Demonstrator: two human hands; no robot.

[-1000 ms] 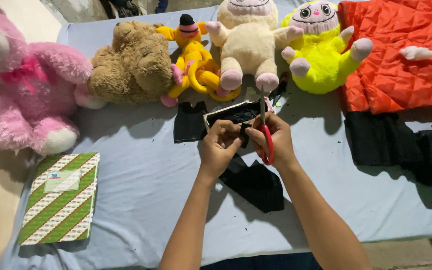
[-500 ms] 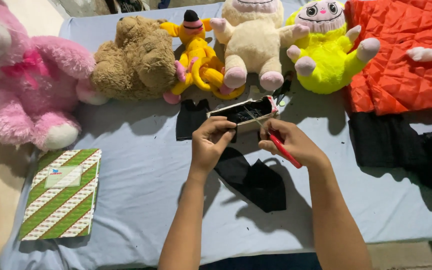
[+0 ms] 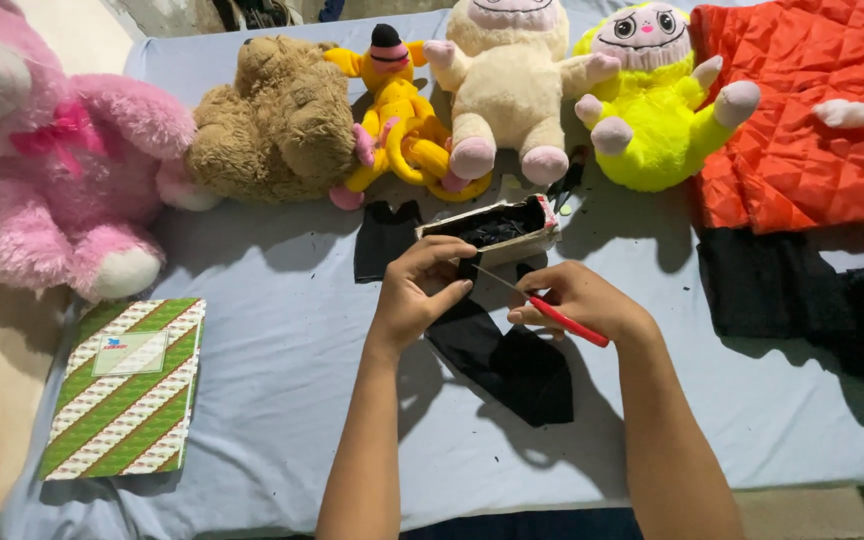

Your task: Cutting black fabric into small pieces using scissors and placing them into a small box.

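Broad table (image 3: 282, 400) under a smooth pale-blue sheet, with a row of toys along the far edge: shaggy pink plush bear (image 3: 47, 170) far left, puffy orange quilted jacket (image 3: 802, 110) far right, and between them a curly brown teddy (image 3: 277, 125), a cream plush figure (image 3: 512, 75), a neon-yellow plush (image 3: 652, 110) and a small yellow monkey toy (image 3: 402, 125). Flat green-and-white striped notebook (image 3: 127, 390) near left; dark folded cloth (image 3: 802, 290) under the jacket. At centre, a limp matte black cloth strip (image 3: 502, 365), flat on the sheet between the forearms, upper end at the left hand (image 3: 417, 295), grip narrow, fingertips pinched on that end just below a small open cardboard box (image 3: 532, 240) with dark contents. Right hand (image 3: 577, 300), grip closed round a slim red-handled tool (image 3: 567, 322), thin metal tip aimed at the pinch. For clean work here, probably best: cloth pulled taut, tip low and away from the fingertips, small controlled movements, box left undisturbed.
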